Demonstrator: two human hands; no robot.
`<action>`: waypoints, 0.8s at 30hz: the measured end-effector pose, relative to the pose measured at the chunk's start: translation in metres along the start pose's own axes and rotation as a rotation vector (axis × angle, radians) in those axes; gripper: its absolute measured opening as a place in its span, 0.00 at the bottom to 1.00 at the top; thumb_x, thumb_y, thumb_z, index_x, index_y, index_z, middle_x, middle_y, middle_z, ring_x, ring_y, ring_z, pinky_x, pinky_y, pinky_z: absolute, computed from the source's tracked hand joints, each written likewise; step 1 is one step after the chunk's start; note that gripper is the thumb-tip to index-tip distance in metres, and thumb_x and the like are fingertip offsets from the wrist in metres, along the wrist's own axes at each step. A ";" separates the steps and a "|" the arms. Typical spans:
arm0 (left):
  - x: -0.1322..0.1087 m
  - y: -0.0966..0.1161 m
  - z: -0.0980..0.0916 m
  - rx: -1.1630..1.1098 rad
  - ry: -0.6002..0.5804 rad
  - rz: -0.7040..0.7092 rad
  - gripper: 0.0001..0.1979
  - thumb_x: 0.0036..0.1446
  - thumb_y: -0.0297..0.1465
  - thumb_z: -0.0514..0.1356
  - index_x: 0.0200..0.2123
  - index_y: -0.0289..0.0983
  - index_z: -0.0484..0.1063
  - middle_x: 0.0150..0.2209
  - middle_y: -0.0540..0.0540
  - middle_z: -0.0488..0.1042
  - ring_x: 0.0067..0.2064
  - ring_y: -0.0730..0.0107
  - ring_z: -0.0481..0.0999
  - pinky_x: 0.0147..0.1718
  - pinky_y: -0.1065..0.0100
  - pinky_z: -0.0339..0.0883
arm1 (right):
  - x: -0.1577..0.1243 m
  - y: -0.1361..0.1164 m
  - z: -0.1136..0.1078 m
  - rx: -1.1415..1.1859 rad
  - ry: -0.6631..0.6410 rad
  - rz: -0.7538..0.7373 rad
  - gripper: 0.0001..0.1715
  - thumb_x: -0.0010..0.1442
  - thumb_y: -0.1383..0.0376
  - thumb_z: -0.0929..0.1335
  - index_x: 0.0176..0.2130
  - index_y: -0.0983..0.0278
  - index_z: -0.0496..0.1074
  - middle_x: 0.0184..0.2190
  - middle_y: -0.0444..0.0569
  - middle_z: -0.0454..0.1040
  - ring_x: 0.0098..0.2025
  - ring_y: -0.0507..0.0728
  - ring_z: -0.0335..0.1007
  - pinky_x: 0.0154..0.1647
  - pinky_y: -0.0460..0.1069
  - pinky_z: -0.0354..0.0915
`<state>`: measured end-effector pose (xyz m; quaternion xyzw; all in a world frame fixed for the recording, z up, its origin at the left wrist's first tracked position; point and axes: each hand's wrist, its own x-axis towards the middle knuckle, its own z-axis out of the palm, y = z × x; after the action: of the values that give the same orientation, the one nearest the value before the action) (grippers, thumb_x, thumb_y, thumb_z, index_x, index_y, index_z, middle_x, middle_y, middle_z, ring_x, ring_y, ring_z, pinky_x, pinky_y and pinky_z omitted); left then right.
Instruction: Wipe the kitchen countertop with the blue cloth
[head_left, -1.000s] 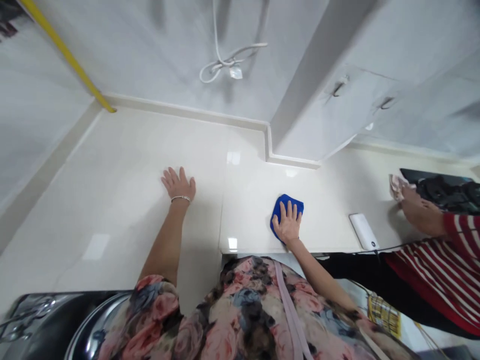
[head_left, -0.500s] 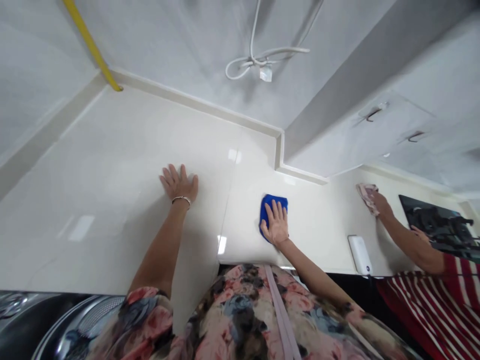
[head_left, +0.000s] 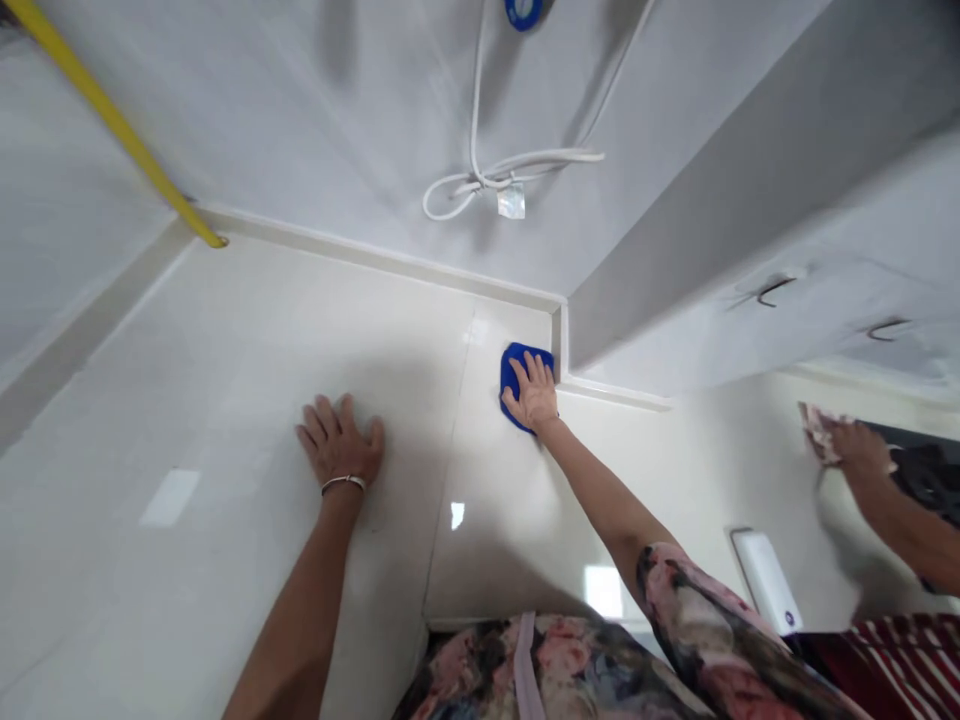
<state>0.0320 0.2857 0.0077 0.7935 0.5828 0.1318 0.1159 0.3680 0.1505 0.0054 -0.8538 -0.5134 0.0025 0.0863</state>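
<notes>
My left hand [head_left: 339,442], with a bracelet at the wrist, lies open with fingers spread on the glossy cream countertop [head_left: 247,380]. It holds nothing. My right hand [head_left: 537,392] presses flat on a folded blue cloth [head_left: 511,372], fingers stretched out and apart rather than wrapped round it. The cloth lies on the counter close to the inner corner, where the low upstand [head_left: 556,335] meets the wall block. The palm and fingers cover part of the cloth.
At the right a co-worker's hand [head_left: 862,450] holds a pinkish cloth [head_left: 821,432] on the counter. A white device [head_left: 766,580] lies near the front edge. A yellow pipe [head_left: 120,125] comes down at the left, and a tied white cable [head_left: 480,182] hangs on the wall.
My right hand has slid the blue cloth forward toward the wall corner. My left hand stays spread on the counter. The view has shifted, and the co-worker's hand has moved right with its cloth.
</notes>
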 end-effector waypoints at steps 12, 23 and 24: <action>0.000 0.002 -0.007 0.076 -0.071 -0.026 0.39 0.69 0.45 0.51 0.75 0.28 0.57 0.79 0.27 0.46 0.80 0.38 0.39 0.75 0.36 0.36 | 0.087 0.019 0.002 -0.046 -0.092 0.088 0.49 0.67 0.53 0.61 0.77 0.72 0.49 0.79 0.64 0.46 0.79 0.75 0.39 0.77 0.69 0.43; -0.004 -0.002 -0.003 0.089 -0.103 -0.030 0.38 0.69 0.45 0.52 0.75 0.29 0.57 0.79 0.27 0.44 0.80 0.39 0.36 0.75 0.35 0.36 | 0.144 -0.029 0.030 0.050 0.050 0.193 0.48 0.65 0.52 0.61 0.72 0.79 0.57 0.74 0.76 0.53 0.76 0.84 0.43 0.71 0.80 0.43; -0.004 -0.002 -0.003 0.087 -0.109 -0.033 0.38 0.70 0.45 0.52 0.75 0.30 0.57 0.79 0.28 0.44 0.80 0.39 0.35 0.75 0.35 0.35 | 0.144 -0.048 0.033 0.073 0.041 0.135 0.48 0.65 0.52 0.62 0.73 0.77 0.56 0.75 0.75 0.53 0.77 0.83 0.42 0.72 0.80 0.42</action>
<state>0.0278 0.2830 0.0097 0.7940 0.5937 0.0609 0.1151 0.3907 0.3034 -0.0075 -0.8826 -0.4523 0.0095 0.1277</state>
